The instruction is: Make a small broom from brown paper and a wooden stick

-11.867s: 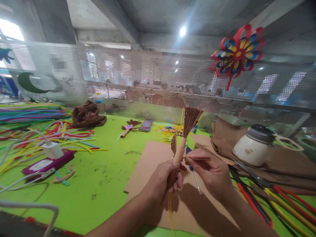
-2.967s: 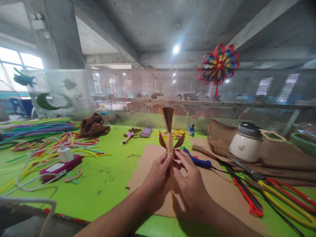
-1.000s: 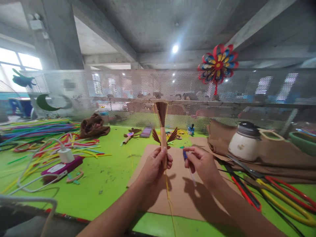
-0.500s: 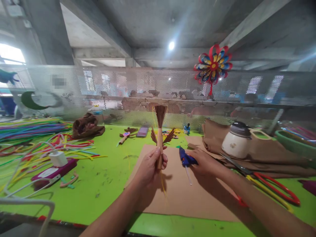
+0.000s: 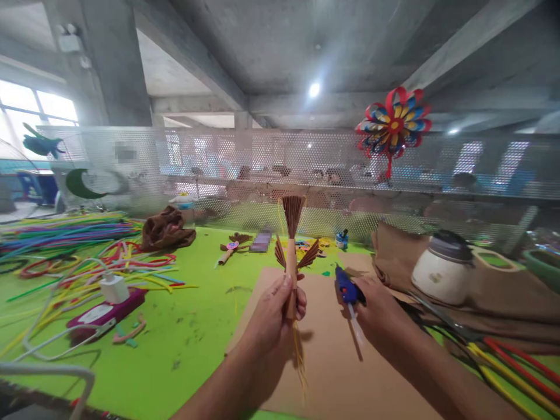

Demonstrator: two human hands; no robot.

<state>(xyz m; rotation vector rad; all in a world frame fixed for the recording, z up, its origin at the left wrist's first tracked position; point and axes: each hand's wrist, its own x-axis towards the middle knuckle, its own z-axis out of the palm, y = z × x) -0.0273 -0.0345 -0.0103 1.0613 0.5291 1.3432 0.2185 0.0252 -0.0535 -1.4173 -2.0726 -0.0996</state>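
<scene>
Left hand: the left hand (image 5: 275, 312) is closed round the lower part of a brown paper figure (image 5: 291, 256), fingers wrapped on the stem, raised over the cardboard sheet.
Paper figure: its long axis stands close to upright; the fringed tuft points up toward the ceiling, two small pleated wings spread left and right just above the fist, and thin yellow strands hang down below the hand.
Right hand: the right hand (image 5: 380, 310) grips a blue glue gun (image 5: 347, 287), just right of the figure and apart from it.
Glue gun: the blue body points up and away toward the far edge of the table, while the pale glue stick runs back down toward the person.
Cardboard sheet: the cardboard sheet (image 5: 332, 361) lies flat on the green table (image 5: 175, 338), reaching its near edge, under both hands.
Right side of table: a white jar with a dark lid (image 5: 443, 268) sits on brown cloth (image 5: 503, 297); red and yellow scissors (image 5: 503, 356) lie nearer the near right corner.
Left side of table: a heap of coloured strips (image 5: 74, 245), and a white charger (image 5: 112, 287) standing on a purple phone (image 5: 105, 312).
Far edge: a perforated metal screen (image 5: 219, 169) carries a red, blue and yellow paper flower (image 5: 394, 125).
</scene>
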